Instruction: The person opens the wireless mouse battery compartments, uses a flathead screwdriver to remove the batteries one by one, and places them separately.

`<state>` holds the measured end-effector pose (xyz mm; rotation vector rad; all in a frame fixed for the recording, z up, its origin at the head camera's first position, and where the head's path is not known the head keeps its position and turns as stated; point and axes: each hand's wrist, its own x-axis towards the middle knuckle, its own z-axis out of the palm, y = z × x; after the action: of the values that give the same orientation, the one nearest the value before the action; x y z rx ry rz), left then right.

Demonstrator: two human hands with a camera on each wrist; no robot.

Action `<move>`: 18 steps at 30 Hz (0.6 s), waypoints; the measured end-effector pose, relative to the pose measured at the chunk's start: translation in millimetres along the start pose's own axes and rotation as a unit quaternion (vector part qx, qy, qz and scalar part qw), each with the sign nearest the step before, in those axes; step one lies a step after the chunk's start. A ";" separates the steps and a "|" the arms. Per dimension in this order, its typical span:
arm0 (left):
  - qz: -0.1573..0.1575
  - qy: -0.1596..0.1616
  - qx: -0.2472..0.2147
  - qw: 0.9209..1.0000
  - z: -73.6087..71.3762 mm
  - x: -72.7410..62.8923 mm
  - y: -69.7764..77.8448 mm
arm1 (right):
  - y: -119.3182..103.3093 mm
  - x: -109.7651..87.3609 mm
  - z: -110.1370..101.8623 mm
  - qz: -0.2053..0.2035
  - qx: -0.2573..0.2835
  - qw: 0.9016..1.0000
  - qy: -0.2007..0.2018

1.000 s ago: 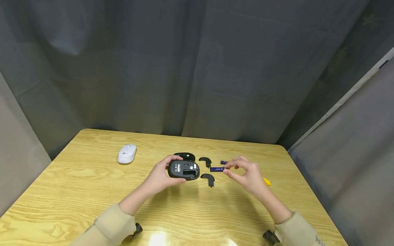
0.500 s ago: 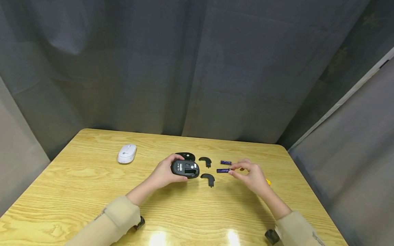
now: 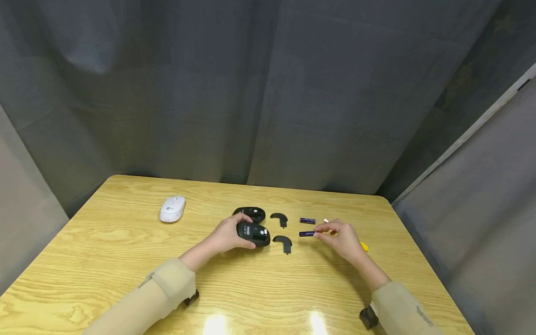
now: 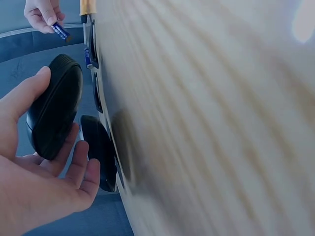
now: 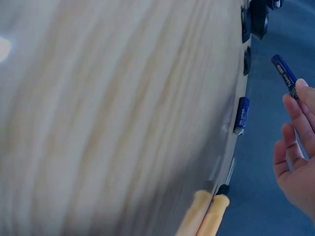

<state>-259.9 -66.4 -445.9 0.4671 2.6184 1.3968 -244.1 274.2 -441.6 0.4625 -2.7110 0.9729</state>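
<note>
My left hand (image 3: pixel 229 235) grips a black computer mouse (image 3: pixel 253 234) by its sides, with its underside and open battery slot facing up. In the left wrist view this mouse (image 4: pixel 55 105) is held off the table. My right hand (image 3: pixel 341 239) pinches one end of a blue battery (image 3: pixel 307 234) between thumb and fingers. The right wrist view shows that battery (image 5: pixel 284 73) raised above the tabletop. A second blue battery (image 3: pixel 307 221) lies just behind it. Two black battery covers (image 3: pixel 278 219) lie between the hands, the nearer cover (image 3: pixel 283 244) beside the held mouse.
Another black mouse (image 3: pixel 255 213) lies underside up behind the left hand. Farther left stands a white mouse (image 3: pixel 172 209). A yellow-handled tool (image 3: pixel 364 246) with a thin shaft lies partly hidden by the right hand. Dark curtains border the wooden table (image 3: pixel 125 251).
My left hand has brought the black mouse lower and slightly to the right. My right hand has drawn the battery to the right, away from the mouse.
</note>
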 end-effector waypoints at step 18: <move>-0.014 -0.023 0.078 0.997 4.4 7.4 -4.1 | 19.1 7.4 6.5 0.008 -0.048 0.997 -0.053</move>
<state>-266.5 -62.6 -451.6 0.4714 2.6982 1.1637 -258.5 282.4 -455.3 0.4889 -2.8448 0.8385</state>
